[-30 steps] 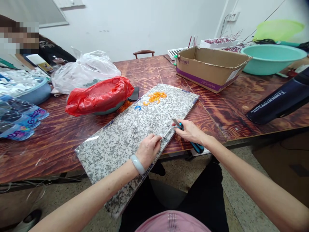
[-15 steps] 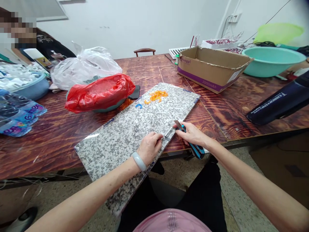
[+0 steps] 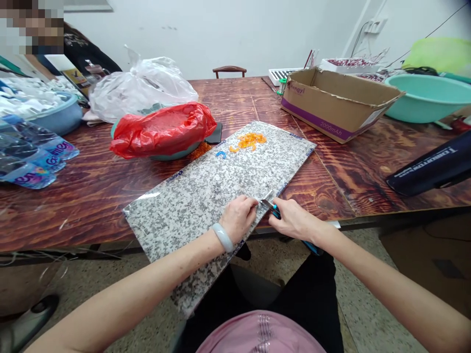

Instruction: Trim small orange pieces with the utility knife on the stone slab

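Observation:
My left hand [image 3: 239, 215], with a pale bangle [image 3: 222, 237] at the wrist, pinches a thin whitish piece [image 3: 268, 195] over the near edge of a speckled grey board [image 3: 191, 201]. My right hand [image 3: 292, 218] is closed round a blue and black utility knife [image 3: 275, 211]. The knife's blade points left and lies against or very near the thin piece, by my left fingertips. Farther back on the board are a small heap of orange pieces [image 3: 252, 140] and a few blue pieces [image 3: 221, 155].
A red plastic bag [image 3: 162, 130] covers a bowl behind the board. Right of it stand a cardboard box [image 3: 331, 105], a turquoise basin [image 3: 427, 98] and a dark bottle [image 3: 434, 164]. At the left are water bottles [image 3: 33, 157], a blue basin [image 3: 62, 115] and a person.
The knife in my right hand has turned, and its blade has come down and left to the thin piece by my left fingers. The whole view has shifted slightly.

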`<state>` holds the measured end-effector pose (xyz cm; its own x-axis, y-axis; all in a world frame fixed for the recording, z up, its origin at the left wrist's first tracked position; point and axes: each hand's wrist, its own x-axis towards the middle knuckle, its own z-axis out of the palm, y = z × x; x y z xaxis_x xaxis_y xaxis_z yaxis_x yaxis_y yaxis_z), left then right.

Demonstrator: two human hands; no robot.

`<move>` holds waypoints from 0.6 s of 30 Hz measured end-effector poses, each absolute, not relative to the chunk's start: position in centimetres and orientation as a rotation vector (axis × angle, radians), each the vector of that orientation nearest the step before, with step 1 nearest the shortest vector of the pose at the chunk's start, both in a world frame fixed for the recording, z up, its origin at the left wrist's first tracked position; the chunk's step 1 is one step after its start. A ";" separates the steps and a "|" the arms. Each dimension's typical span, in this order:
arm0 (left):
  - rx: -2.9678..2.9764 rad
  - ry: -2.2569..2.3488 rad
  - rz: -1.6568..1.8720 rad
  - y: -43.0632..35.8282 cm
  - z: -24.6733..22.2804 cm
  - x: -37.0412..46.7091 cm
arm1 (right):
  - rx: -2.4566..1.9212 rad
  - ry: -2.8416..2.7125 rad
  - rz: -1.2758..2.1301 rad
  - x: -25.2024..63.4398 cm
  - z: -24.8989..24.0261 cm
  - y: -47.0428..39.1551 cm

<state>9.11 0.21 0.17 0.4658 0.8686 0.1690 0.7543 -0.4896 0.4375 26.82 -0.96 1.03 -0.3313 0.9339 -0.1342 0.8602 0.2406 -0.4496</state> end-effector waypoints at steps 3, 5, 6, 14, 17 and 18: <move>2.405 1.385 0.523 0.2 0.1 9.1 | -1.788 -2.389 0.637 26.2 0.9 -1.0; 2.399 1.389 0.508 0.1 0.2 9.1 | -1.848 -2.426 0.590 25.9 1.0 -1.0; 2.395 1.392 0.502 0.1 0.2 9.1 | -1.881 -2.447 0.565 25.7 1.1 -0.9; 2.391 1.395 0.457 0.2 0.4 9.1 | -2.154 -2.524 0.451 24.3 2.1 -1.4; 2.395 1.402 0.401 0.2 0.7 9.2 | -2.218 -2.512 0.465 23.9 2.1 -1.5; 2.395 1.402 0.378 0.2 0.8 9.1 | -2.234 -2.505 0.463 23.8 2.0 -1.6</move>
<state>9.15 0.22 0.79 0.4777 0.8767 0.0571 0.7865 -0.4557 0.4169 23.80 -1.56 2.01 -0.1136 0.9268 -0.3580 0.9935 0.1071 -0.0379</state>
